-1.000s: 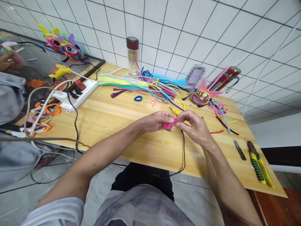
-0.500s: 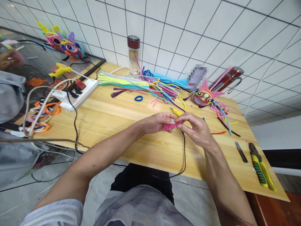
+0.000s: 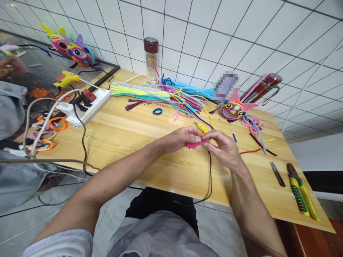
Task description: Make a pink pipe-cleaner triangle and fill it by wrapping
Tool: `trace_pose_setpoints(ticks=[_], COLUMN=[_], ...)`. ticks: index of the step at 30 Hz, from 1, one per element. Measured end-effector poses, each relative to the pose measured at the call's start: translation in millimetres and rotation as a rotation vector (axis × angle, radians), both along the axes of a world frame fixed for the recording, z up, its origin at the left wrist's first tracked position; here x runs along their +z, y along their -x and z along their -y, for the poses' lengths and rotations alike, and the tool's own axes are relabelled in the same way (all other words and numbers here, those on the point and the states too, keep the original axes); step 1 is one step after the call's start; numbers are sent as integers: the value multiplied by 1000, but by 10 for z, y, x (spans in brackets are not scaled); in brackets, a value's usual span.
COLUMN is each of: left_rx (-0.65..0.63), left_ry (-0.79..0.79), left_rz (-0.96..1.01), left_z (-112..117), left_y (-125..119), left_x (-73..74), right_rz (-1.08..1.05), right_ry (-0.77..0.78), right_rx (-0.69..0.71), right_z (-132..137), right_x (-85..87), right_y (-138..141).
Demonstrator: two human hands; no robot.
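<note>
Between both hands is a small pink piece of fuzzy pipe cleaner work (image 3: pixel 196 144), ridged along its lower edge and partly covered by fingers. My left hand (image 3: pixel 182 139) is closed on its left part, thumb on top. On its right end, my right hand (image 3: pixel 223 146) pinches with thumb and forefinger. Just behind the hands lies a yellow glue gun (image 3: pixel 203 127), its nozzle to the left and its black cord running toward me. A blue pipe cleaner ring (image 3: pixel 157 111) rests farther back to the left.
A pile of coloured pipe cleaners (image 3: pixel 160 92) spans the back. At right are a decorated fish (image 3: pixel 233 109), snips (image 3: pixel 277 174) and pliers (image 3: pixel 300 191). A power strip (image 3: pixel 91 107) and cords occupy the left, beside another person's hand (image 3: pixel 9 67). A glass bottle (image 3: pixel 152 60) stands behind.
The view has shifted slightly. Both hands keep hold of the pink piece, which has turned a little so that more of its ridged lower edge shows.
</note>
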State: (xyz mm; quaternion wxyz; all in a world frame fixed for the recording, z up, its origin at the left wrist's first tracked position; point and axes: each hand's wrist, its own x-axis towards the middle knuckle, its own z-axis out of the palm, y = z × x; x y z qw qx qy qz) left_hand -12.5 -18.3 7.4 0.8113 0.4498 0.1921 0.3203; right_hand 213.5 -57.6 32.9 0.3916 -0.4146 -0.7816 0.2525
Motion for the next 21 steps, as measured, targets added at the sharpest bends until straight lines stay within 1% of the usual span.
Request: trace_pose_setpoints(ticks=[6,8,9,10,11,14,16,18,19,21], left_rx=[88,129,170,225,292,495,589,663,691,721], left_ry=[-52,-115,-185,-293,-437,-958,-1232,-1392,-1434,-1472], left_rz=[-8,-43,-65,-91,-121,-221,-261,-274,-285,-326], left_z=[-25,-35,-36,-32,-24,21,56,83,92,102], left_y=[-44,-27,-14,1,15,29,9,-26,-44,-71], left_x=[-83,-101,-104,-104,-100,-92,-105,-134,-152,-181], right_rz=[-30,-49,-60,-72,-84,-114,-128,-145,-153,-163], right_ry=[15,24,30,36,41,40,36,34,35,40], right_rx=[-16,-23,-26,-28,-31,-48,-57,-62,-64,-68], right_z=[10,11,11,11,10,10,13,16,17,17], right_x=[-43,-54,-59,-64,-69,-81,-87,-92,-95,-103], right_y=[-8,-14,-20,-28,-36,-64,-76,-78,-76,-68])
